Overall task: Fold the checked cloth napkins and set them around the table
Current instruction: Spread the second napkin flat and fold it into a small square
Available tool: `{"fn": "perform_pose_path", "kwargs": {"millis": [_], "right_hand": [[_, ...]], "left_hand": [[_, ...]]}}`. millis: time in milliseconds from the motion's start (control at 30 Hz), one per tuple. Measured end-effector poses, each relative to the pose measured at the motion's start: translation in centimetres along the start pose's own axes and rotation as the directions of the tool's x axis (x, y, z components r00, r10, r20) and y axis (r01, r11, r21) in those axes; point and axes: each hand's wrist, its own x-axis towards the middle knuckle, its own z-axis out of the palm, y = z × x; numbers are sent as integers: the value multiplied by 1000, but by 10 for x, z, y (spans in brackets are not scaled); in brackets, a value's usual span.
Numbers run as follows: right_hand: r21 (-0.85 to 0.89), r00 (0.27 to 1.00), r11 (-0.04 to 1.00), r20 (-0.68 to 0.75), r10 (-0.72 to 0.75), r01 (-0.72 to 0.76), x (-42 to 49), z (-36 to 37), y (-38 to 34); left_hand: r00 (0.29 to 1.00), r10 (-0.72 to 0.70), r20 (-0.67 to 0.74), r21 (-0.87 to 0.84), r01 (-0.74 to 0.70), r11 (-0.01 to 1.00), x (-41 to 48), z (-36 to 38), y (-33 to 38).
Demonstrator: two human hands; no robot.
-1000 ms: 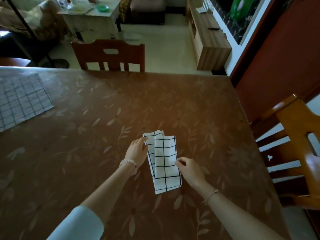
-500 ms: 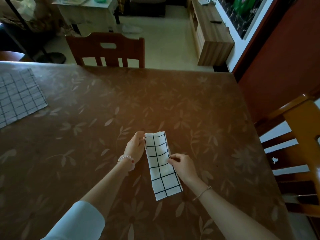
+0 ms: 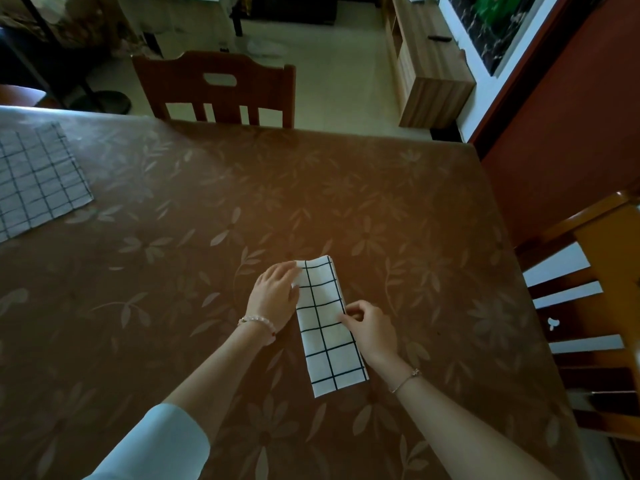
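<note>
One folded napkin (image 3: 323,355) (checked), left grip (image 3: 273,299) pressing flat, right grip (image 3: 372,330) pinching edge

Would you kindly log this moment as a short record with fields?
Napkin in work: narrow folded white black-checked cloth napkin, lying on the brown leaf-patterned table
Left hand: left hand rests flat on its far left corner
Right hand: right hand pinches its right edge
Other napkin: wider checked cloth napkin, flat at the table's far left
Seats: dark wooden chair opposite; orange wooden chair at right
</note>
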Motion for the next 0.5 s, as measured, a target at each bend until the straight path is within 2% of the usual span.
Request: {"fn": "perform_pose_path", "kwargs": {"millis": [100, 233, 300, 367, 400, 433, 500], "right_hand": [[-30, 999, 999, -48, -26, 24, 1, 3, 2], [-62, 994, 997, -88, -61, 56, -3, 3, 3], [-154, 968, 975, -170, -187, 161, -10, 3, 5], [-352, 872, 873, -231, -431, 338, -21, 6, 8], [-429, 814, 799, -207, -542, 423, -28, 9, 10], [-479, 771, 726, -147, -620, 493, -36, 14, 13], [-535, 742, 629, -6, -670, 564, -48, 25, 21]], "left_hand": [[989, 116, 94, 195, -133, 972, -10, 6, 0], [979, 50, 196, 279, -105, 955, -13, 10, 1], [973, 50, 226, 308, -120, 944, -14, 10, 1], [970, 62, 235, 354, -145, 924, -15, 11, -1], [970, 77, 228, 386, -163, 908, -15, 13, -2], [972, 77, 223, 405, -165, 899, -15, 15, -2], [971, 63, 230, 398, -153, 905, -16, 16, -3]]}}
